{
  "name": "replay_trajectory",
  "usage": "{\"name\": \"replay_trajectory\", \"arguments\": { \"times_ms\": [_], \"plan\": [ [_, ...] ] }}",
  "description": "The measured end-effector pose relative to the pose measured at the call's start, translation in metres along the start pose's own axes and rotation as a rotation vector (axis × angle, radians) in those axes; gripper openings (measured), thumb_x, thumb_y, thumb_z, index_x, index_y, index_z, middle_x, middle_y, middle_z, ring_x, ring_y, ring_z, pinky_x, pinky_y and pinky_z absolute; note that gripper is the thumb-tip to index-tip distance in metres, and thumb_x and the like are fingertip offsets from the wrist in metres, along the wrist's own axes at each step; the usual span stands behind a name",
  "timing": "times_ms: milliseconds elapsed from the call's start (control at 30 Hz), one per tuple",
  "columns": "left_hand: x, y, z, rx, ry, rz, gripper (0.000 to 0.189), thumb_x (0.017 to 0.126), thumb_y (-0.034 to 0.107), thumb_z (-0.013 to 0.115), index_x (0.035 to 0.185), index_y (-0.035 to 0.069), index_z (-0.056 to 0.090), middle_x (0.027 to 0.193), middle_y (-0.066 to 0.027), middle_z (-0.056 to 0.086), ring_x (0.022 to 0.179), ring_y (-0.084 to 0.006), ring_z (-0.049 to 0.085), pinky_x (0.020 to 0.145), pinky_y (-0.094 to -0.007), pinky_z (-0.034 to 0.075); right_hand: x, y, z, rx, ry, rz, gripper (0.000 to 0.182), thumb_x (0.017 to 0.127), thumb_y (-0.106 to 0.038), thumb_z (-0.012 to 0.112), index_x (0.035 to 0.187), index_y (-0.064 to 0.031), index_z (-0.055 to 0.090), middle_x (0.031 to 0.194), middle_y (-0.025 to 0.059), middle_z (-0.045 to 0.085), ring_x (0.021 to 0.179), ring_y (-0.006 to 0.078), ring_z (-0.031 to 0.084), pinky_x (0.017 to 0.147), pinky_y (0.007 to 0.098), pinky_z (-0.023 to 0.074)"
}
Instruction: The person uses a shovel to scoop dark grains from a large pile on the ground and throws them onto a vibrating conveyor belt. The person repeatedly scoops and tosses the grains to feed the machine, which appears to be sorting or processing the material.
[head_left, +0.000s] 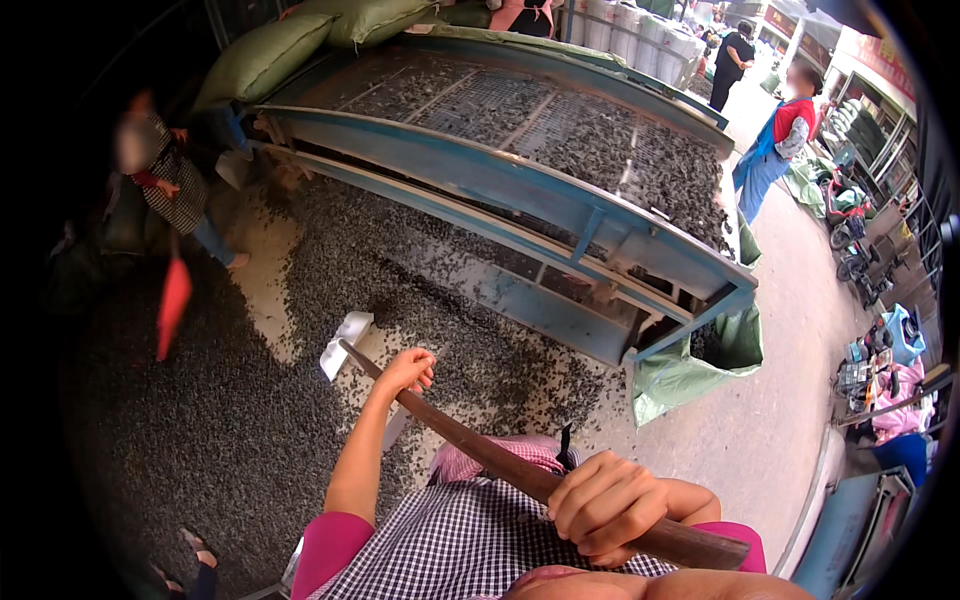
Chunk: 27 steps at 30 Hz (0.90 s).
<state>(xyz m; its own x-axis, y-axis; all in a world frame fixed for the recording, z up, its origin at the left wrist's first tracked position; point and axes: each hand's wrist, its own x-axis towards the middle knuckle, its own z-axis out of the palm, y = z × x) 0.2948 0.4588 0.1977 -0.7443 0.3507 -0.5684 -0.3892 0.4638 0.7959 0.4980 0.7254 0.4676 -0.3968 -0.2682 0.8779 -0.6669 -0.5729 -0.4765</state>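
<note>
A shovel with a white blade (346, 345) and a long brown wooden handle (480, 450) slants across my front. My left hand (410, 369) is curled over the handle, not far above the blade. Close to my chest, my right hand (609, 504) grips the handle near its upper end. The blade is down among small dark dried pieces (300, 427), perhaps black fungus, spread thickly over the pale floor. More of these pieces lie on the mesh of a blue-framed sieving machine (480, 150) beyond my hands.
A green woven sack (697, 375) stands under the machine's right end. Full green sacks (266, 60) rest at its far left. A person with a red shovel (174, 307) stands at left; another in a blue apron (772, 142) is at right. Scooters (847, 225) line the lane.
</note>
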Motion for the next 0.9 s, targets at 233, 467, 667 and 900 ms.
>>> {"name": "replay_trajectory", "arguments": {
  "times_ms": [233, 467, 667, 900],
  "plan": [
    [-0.004, 0.003, 0.001, -0.024, 0.01, 0.005, 0.02, 0.092, 0.021, 0.045, 0.098, 0.004, 0.054, 0.075, -0.0033, 0.059, 0.06, -0.01, 0.059, 0.047, -0.0226, 0.046, -0.004, -0.002, 0.003, -0.014, 0.027, -0.006, 0.008, 0.078, -0.001, 0.057, 0.072, 0.0042, 0.055, 0.058, 0.0105, 0.053, 0.049, 0.0242, 0.054, 0.052, 0.0351, 0.0477],
    [-0.005, 0.004, 0.003, -0.039, -0.01, 0.0, 0.021, 0.091, 0.016, 0.043, 0.102, 0.002, 0.053, 0.076, -0.0038, 0.058, 0.063, -0.011, 0.06, 0.047, -0.0225, 0.048, -0.002, -0.007, 0.005, -0.015, 0.053, 0.002, 0.007, 0.076, 0.001, 0.057, 0.07, 0.0048, 0.054, 0.056, 0.0102, 0.052, 0.048, 0.0238, 0.054, 0.049, 0.0337, 0.047],
    [-0.005, -0.002, 0.003, -0.023, 0.013, 0.006, 0.02, 0.092, 0.019, 0.043, 0.101, 0.004, 0.054, 0.076, -0.0042, 0.059, 0.061, -0.0105, 0.06, 0.046, -0.0226, 0.046, -0.004, -0.009, 0.009, -0.037, 0.063, 0.028, 0.005, 0.074, 0.004, 0.058, 0.07, 0.0044, 0.054, 0.056, 0.0095, 0.052, 0.048, 0.0235, 0.054, 0.05, 0.0337, 0.0472],
    [-0.003, -0.006, 0.01, -0.041, 0.013, 0.009, 0.021, 0.092, 0.017, 0.043, 0.102, 0.002, 0.055, 0.075, -0.0048, 0.058, 0.058, -0.0109, 0.059, 0.043, -0.0222, 0.046, -0.014, -0.017, 0.013, -0.064, 0.095, 0.02, 0.008, 0.077, 0.0, 0.058, 0.071, 0.0043, 0.054, 0.056, 0.0098, 0.053, 0.049, 0.0244, 0.055, 0.051, 0.0346, 0.0479]
  ]
}}
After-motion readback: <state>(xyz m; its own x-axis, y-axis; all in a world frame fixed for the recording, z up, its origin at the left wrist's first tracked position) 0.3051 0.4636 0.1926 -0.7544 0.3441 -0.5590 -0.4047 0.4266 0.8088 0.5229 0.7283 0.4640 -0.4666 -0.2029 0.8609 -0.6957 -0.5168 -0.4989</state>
